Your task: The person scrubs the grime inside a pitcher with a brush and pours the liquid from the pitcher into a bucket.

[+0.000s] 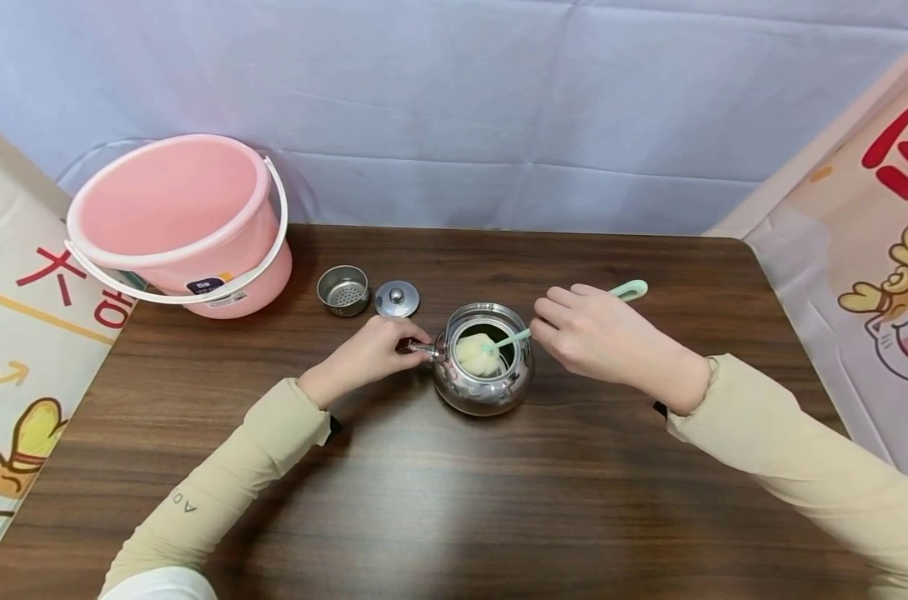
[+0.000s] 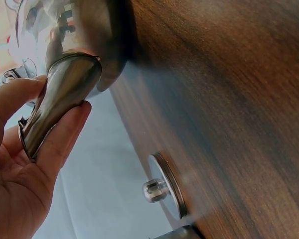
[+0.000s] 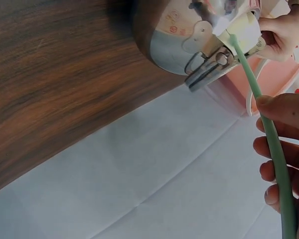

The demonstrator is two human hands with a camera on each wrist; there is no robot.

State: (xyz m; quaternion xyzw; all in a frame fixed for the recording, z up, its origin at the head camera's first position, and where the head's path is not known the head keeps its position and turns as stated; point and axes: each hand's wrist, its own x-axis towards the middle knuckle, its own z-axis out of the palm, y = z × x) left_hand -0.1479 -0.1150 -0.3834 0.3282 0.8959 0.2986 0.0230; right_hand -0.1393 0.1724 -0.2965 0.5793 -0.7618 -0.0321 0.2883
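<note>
One kettle (image 1: 474, 397) sits between left fingers (image 2: 61, 139) pinching its spout (image 2: 66, 87) and right fingers (image 3: 295, 153) gripping a sponge brush (image 3: 247, 68).

Creased pale-blue cloth (image 1: 438, 100) hangs behind a dark wood-grain tabletop (image 1: 619, 483) with a rounded far right corner (image 1: 739, 248). Cartoon-printed sheets (image 1: 847, 258) flank it left and right; soft glare (image 1: 423, 500) whitens the wood's middle.

Sponge head (image 1: 476, 357) in teapot (image 1: 482, 395), with lid (image 1: 397, 300), strainer (image 1: 345, 292), bucket (image 1: 168, 196) successively farther left on table (image 1: 469, 500)
</note>
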